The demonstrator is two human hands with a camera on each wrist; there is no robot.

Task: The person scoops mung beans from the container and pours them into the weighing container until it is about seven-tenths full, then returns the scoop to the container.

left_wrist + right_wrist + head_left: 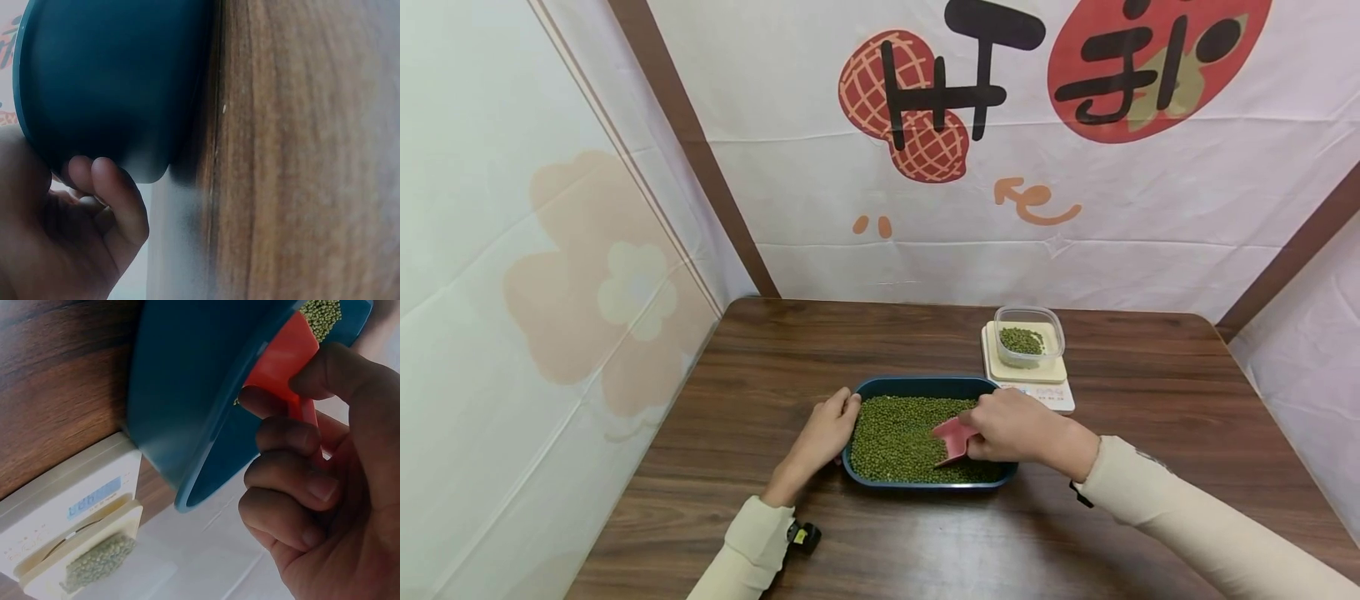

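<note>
A dark blue oblong tub [928,484] full of green mung beans [891,442] stands on the table. My left hand [826,429] grips its left end, thumb at the rim; in the left wrist view the fingers [122,203] curl against the outer wall [112,81]. At the tub's right side my right hand [1015,425] holds a small pink scoop [953,439] by its handle. The scoop's mouth points left, low over the beans. Seen from the right wrist, the fingers [290,481] wrap round the handle, and the scoop [284,359] dips inside the rim.
Behind the tub's right end sits a white kitchen scale [1056,395]. A clear plastic box [1051,333] with a small heap of mung beans rests on its plate. The wooden table [880,550] meets printed cloth walls [805,192] at the back and sides.
</note>
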